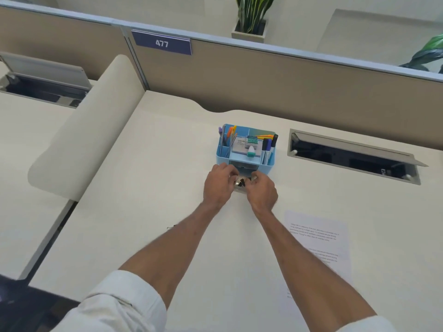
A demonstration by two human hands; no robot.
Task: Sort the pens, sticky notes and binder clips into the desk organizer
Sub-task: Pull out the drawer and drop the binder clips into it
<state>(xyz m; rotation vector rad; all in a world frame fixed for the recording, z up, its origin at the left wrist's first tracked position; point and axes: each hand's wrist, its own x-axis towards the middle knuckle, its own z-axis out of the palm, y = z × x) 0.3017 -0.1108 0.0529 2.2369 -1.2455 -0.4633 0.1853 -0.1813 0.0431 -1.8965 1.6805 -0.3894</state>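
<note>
A light blue desk organizer (221,159) stands on the cream desk. Pens (270,143) stand upright in its left and right compartments, and a pad of sticky notes (239,146) with a small white and green item lies in its middle. Its front drawer slot looks open. Just in front of it my left hand (219,185) and my right hand (262,191) meet, fingers curled around a small cluster of black and silver binder clips (242,182), which my fingers largely hide.
A printed sheet of paper (318,240) lies at the right front of the desk. An open cable hatch (352,154) sits at the right rear. A padded divider (88,125) borders the left, a partition with the sign 477 (161,43) the back.
</note>
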